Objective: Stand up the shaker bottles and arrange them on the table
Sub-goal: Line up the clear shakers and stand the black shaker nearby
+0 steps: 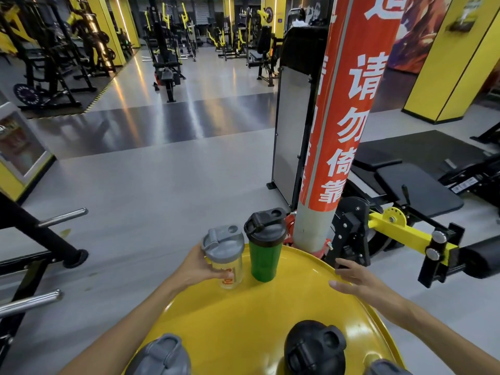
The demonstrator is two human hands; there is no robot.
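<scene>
A clear shaker bottle with a grey lid stands upright at the far left rim of the round yellow table, and my left hand is wrapped around its body. Right beside it stands a green shaker bottle with a black lid, upright and untouched. My right hand hovers with fingers spread over the table's far right rim, holding nothing. At the near edge I see the tops of a grey-lidded bottle, a black-lidded bottle and part of another grey lid.
A grey pole wrapped in a red banner rises just behind the table. A black and yellow gym machine stands to the right, steel bars to the left. Grey gym floor stretches ahead.
</scene>
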